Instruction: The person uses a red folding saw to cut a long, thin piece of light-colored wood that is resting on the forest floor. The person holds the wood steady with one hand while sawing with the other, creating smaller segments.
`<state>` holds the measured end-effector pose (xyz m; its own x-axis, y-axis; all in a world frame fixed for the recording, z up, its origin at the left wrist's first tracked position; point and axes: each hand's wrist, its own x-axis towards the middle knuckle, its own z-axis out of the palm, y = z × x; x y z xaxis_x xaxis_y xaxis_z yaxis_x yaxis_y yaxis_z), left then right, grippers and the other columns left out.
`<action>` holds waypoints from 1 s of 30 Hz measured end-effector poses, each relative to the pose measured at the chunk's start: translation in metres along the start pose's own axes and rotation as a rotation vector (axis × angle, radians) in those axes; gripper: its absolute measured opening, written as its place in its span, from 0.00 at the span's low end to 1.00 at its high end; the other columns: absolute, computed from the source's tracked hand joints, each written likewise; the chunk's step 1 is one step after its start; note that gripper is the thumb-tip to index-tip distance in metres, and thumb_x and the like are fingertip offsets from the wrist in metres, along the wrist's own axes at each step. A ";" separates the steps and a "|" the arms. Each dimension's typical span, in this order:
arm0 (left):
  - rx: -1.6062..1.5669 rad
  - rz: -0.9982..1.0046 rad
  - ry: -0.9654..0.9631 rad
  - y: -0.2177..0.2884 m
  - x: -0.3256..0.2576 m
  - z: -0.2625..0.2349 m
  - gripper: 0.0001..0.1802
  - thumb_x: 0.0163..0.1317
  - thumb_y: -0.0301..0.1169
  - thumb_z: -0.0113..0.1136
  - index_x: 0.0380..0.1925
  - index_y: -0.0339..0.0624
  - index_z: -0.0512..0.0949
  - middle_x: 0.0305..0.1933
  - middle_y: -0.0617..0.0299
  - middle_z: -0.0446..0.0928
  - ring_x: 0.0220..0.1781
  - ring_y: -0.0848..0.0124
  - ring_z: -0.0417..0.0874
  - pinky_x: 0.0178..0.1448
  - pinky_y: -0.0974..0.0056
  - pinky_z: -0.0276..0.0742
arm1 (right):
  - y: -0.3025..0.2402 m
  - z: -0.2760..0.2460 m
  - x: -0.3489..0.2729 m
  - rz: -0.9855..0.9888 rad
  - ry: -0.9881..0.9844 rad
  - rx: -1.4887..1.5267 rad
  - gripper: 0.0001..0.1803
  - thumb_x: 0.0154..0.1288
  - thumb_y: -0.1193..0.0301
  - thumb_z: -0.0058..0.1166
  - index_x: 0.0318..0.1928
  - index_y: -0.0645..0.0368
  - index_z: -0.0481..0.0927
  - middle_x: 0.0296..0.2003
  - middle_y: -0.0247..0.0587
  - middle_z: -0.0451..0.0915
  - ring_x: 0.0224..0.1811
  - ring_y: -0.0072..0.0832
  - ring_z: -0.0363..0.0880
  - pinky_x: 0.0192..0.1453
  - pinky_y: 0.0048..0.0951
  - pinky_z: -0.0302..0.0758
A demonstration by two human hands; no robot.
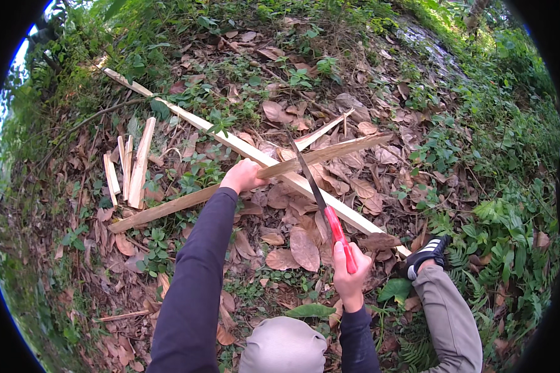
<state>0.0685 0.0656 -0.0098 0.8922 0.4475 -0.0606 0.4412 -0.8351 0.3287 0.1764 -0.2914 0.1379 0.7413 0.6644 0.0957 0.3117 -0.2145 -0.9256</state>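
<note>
While left fingers [246,177] grip the slat [230,186], the blade [308,174] crosses it.

Long dark navy sleeves [196,273] cover both forearms down to the wrists. Grey-khaki trousers [448,323]. Black shoe [426,255] with white stripes.

red-handled saw [320,202] | blade on split wooden stick [242,181] | stick across plank [255,155]
</note>
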 end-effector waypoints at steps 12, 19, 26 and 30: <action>-0.073 -0.065 -0.056 -0.005 0.005 0.003 0.27 0.52 0.53 0.72 0.34 0.37 0.87 0.37 0.44 0.85 0.45 0.49 0.87 0.56 0.51 0.83 | -0.029 -0.010 -0.023 0.014 0.016 -0.037 0.17 0.70 0.71 0.59 0.23 0.62 0.73 0.12 0.35 0.68 0.12 0.19 0.66 0.20 0.30 0.60; -0.055 -0.119 -0.149 0.000 0.004 -0.010 0.33 0.53 0.57 0.71 0.39 0.34 0.86 0.45 0.42 0.84 0.52 0.50 0.84 0.61 0.54 0.80 | -0.034 -0.020 0.000 0.163 -0.039 0.000 0.17 0.74 0.71 0.55 0.26 0.65 0.76 0.13 0.36 0.68 0.15 0.17 0.65 0.21 0.30 0.60; -0.082 0.072 0.099 -0.002 -0.005 0.006 0.25 0.58 0.55 0.68 0.38 0.45 0.83 0.26 0.52 0.83 0.37 0.52 0.87 0.43 0.50 0.82 | -0.059 -0.003 -0.017 0.102 -0.027 -0.061 0.19 0.74 0.70 0.54 0.23 0.64 0.73 0.13 0.39 0.67 0.14 0.21 0.66 0.21 0.32 0.59; 0.168 -0.018 0.138 0.023 -0.009 -0.008 0.25 0.55 0.54 0.70 0.42 0.48 0.79 0.30 0.54 0.84 0.36 0.56 0.88 0.37 0.52 0.82 | -0.062 -0.005 -0.016 0.092 0.026 -0.056 0.19 0.74 0.70 0.54 0.23 0.64 0.72 0.13 0.40 0.67 0.13 0.24 0.65 0.21 0.33 0.58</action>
<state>0.0695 0.0448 0.0055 0.8677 0.4924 0.0680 0.4769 -0.8631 0.1661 0.1481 -0.2917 0.1958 0.7834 0.6211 0.0216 0.2737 -0.3135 -0.9093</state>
